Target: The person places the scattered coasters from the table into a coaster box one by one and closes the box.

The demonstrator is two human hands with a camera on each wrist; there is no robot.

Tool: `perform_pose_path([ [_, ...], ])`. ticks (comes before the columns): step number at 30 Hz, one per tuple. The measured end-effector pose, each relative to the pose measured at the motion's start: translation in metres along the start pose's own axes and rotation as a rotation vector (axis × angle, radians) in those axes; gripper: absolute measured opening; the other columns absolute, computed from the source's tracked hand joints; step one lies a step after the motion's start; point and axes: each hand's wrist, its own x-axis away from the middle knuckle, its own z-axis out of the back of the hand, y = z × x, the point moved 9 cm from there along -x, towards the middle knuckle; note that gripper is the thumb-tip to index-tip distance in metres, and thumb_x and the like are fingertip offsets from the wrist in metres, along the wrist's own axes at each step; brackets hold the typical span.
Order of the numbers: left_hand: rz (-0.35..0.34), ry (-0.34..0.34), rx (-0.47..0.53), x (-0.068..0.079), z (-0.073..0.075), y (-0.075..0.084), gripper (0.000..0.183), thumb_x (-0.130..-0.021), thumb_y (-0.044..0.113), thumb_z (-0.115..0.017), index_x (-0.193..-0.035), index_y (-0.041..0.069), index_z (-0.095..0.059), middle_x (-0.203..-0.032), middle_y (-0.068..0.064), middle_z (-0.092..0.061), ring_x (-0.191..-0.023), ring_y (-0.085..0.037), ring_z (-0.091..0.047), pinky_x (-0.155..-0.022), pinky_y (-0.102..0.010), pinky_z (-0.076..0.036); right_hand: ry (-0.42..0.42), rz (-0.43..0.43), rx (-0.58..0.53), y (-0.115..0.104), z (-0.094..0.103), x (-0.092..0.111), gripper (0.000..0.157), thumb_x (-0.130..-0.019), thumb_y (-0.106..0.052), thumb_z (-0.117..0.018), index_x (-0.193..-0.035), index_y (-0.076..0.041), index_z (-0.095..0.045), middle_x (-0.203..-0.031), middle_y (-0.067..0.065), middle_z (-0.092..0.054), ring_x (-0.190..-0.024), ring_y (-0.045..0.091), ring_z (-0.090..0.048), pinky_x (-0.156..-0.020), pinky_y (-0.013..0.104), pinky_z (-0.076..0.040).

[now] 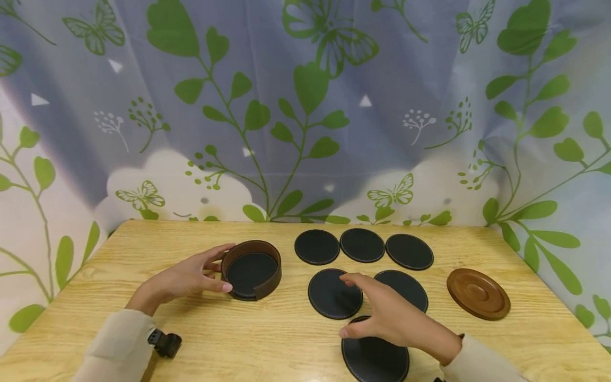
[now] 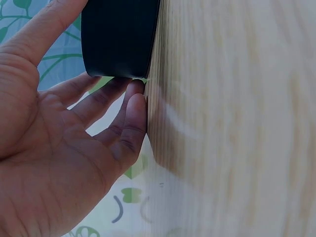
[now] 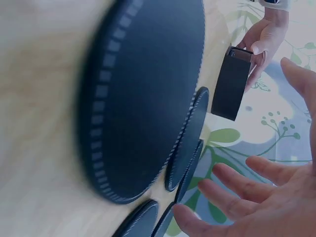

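My left hand (image 1: 191,275) holds the side of a round, dark brown leather coaster holder (image 1: 270,285), thumb near its front and fingers at its back. A black coaster lies inside the holder. In the left wrist view, fingertips (image 2: 116,85) meet the holder's dark outer wall (image 2: 118,39). My right hand (image 1: 389,315) hovers with spread fingers over three round black coasters: one at its left (image 1: 331,300), one partly hidden behind it (image 1: 410,289), and a front coaster (image 1: 374,361). Nothing is between its fingers; the right wrist view shows the palm (image 3: 266,212) apart from the stitched coasters.
Three more black coasters lie in a back row: left (image 1: 317,246), middle (image 1: 362,245) and right (image 1: 409,251). A round brown wooden dish (image 1: 478,293) sits at the right of the wooden table (image 1: 229,345). A leaf-patterned curtain (image 1: 267,132) hangs behind the table.
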Motion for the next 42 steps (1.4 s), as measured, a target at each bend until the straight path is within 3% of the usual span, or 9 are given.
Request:
perform_pose_path([
  [11,0.017,-0.003,0.023,0.0,-0.001,0.001,0.102,-0.094,0.025,-0.081,-0.17,0.012,-0.014,-0.168,-0.027,-0.031,-0.153,-0.055,-0.03,-0.108,-0.058,-0.048,-0.014,-0.034,-0.034,0.022,-0.006,0.024,0.098,-0.078,-0.038,-0.094,-0.157,-0.005,-0.044,-0.159,0.021,-0.047,-0.145,0.051,-0.044,-0.106,0.071,-0.042],
  [18,0.02,-0.004,0.031,-0.001,-0.001,-0.001,0.103,-0.094,0.025,-0.082,-0.17,0.012,-0.015,-0.168,-0.026,-0.031,-0.154,-0.054,-0.029,-0.108,-0.058,-0.048,-0.026,0.005,0.039,0.041,-0.016,0.026,0.103,-0.076,-0.042,-0.095,-0.156,-0.002,-0.043,-0.155,0.025,-0.05,-0.141,0.053,-0.047,-0.103,0.068,-0.046],
  [24,0.01,-0.004,0.019,-0.001,-0.001,0.001,0.103,-0.094,0.025,-0.082,-0.17,0.011,-0.014,-0.168,-0.027,-0.031,-0.153,-0.054,-0.031,-0.108,-0.058,-0.048,-0.039,-0.011,0.072,0.049,-0.026,0.031,0.107,-0.072,-0.042,-0.097,-0.156,-0.003,-0.044,-0.156,0.028,-0.047,-0.14,0.056,-0.045,-0.1,0.068,-0.047],
  [29,0.011,-0.005,0.006,-0.001,-0.002,0.003,0.103,-0.094,0.026,-0.081,-0.17,0.01,-0.012,-0.167,-0.029,-0.031,-0.152,-0.056,-0.032,-0.107,-0.059,-0.048,-0.022,0.053,0.122,0.043,-0.031,0.038,0.106,-0.071,-0.039,-0.099,-0.155,-0.004,-0.044,-0.155,0.026,-0.046,-0.14,0.057,-0.043,-0.096,0.063,-0.05],
  [37,0.021,-0.004,0.014,-0.001,-0.002,0.004,0.104,-0.094,0.026,-0.081,-0.17,0.012,-0.012,-0.167,-0.028,-0.031,-0.152,-0.055,-0.032,-0.106,-0.059,-0.049,0.066,0.178,0.281,0.036,-0.034,0.047,0.104,-0.069,-0.048,-0.098,-0.15,-0.007,-0.048,-0.15,0.023,-0.05,-0.134,0.054,-0.049,-0.093,0.051,-0.056],
  [42,0.038,0.0,0.012,0.0,-0.001,0.001,0.104,-0.094,0.028,-0.082,-0.17,0.013,-0.013,-0.168,-0.027,-0.031,-0.152,-0.054,-0.032,-0.108,-0.061,-0.046,0.096,0.195,0.331,0.035,-0.034,0.047,0.103,-0.067,-0.052,-0.098,-0.148,-0.009,-0.05,-0.148,0.019,-0.053,-0.131,0.05,-0.053,-0.093,0.047,-0.056],
])
